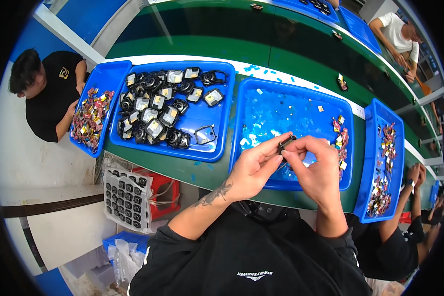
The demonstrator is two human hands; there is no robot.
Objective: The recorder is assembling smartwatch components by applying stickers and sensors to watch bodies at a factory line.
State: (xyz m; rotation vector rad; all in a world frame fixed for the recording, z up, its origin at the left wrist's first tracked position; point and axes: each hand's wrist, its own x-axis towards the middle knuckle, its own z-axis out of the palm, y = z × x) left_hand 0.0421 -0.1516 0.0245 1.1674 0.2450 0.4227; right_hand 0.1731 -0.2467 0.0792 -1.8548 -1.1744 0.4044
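A small black plastic housing (286, 142) is held up between my two hands, above the near part of a blue tray (237, 143). My left hand (257, 165) grips it from the left, with thumb and fingers closed around its side. From the right, my right hand (313, 160) pinches its edge between thumb and forefinger. Fingers cover much of the housing, so its inner side is hidden. Beneath it, the tray holds many loose translucent blue film pieces (266, 116). Along the tray's right side lies a row of small parts with pink, red and yellow bits (341, 140).
To the left, a blue tray (222, 123) holds many black camera-like housings (155, 129). Narrow blue trays of small colourful parts (88, 121) (380, 197) flank both ends. Past a white ledge runs a green conveyor (301, 54) carrying scattered parts. Co-workers sit left (54, 93) and right.
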